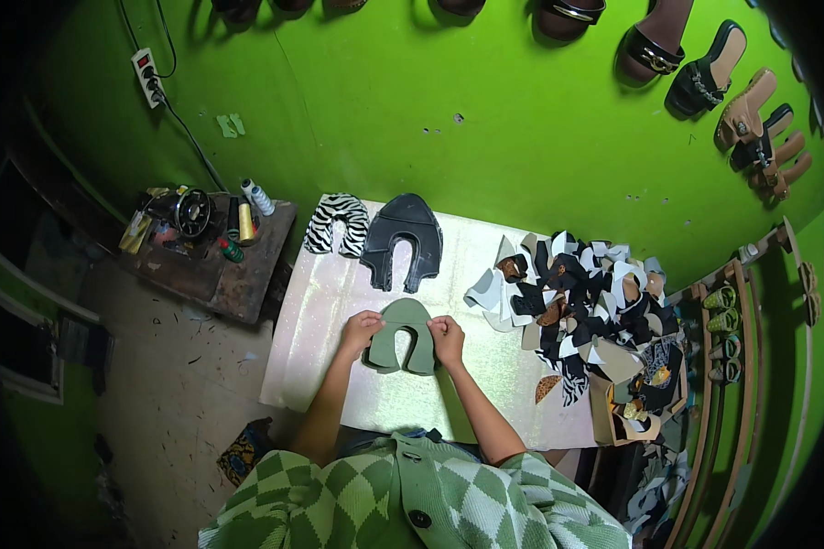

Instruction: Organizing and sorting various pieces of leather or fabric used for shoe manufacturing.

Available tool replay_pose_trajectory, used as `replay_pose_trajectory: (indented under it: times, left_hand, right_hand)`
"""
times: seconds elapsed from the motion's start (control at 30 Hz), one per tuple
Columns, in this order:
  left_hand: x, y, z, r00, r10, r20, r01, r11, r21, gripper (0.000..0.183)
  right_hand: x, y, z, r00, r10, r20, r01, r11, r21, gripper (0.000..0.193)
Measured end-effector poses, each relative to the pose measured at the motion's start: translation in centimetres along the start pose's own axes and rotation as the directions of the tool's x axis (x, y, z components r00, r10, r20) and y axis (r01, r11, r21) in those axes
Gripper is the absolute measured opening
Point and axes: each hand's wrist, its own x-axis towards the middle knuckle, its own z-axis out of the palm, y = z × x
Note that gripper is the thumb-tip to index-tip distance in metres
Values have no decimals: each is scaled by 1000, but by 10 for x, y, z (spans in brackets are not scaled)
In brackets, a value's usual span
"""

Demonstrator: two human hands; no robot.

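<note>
Close to my body on the pale, shiny table (311, 366), a green horseshoe-shaped shoe-upper piece (405, 313) sits between my hands. A straight fold or edge crosses its upper part, and its slot faces me. My left hand (364, 331) pinches its left side near that edge. On the opposite side, the fingers of my right hand (446, 340) are closed on it. Just beyond it lies a larger dark grey piece (401, 220) of similar outline. A zebra-striped horseshoe piece (343, 206) lies to the left of the grey one.
A big heap of mixed cut scraps (568, 293) covers the table's right side, with an open cardboard box (604, 416) at its near edge. To the left stands a worn wooden table (238, 288) with a sewing machine (188, 212) and thread cones (258, 197). Sandals (705, 78) hang on the green wall.
</note>
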Motion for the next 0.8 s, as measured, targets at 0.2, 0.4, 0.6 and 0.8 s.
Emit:
replay_pose_trajectory:
  times: [0.2, 0.4, 0.6, 0.8]
  left_hand:
    - [28, -25, -6, 995, 89, -45, -81, 984, 156, 17]
    - [24, -20, 1, 946, 286, -151, -185, 863, 471, 19]
    - [15, -8, 8, 924, 347, -162, -198, 795, 573, 18]
    - [13, -11, 6, 892, 422, -161, -252, 761, 598, 18]
  right_hand:
    - [-1, 5, 14, 992, -90, -93, 76, 986, -145, 14]
    - [-4, 2, 18, 983, -130, -130, 88, 955, -285, 18]
    - [-5, -2, 20, 989, -93, -114, 33, 893, -449, 19]
    - [-6, -8, 20, 993, -79, -83, 26, 859, -511, 20]
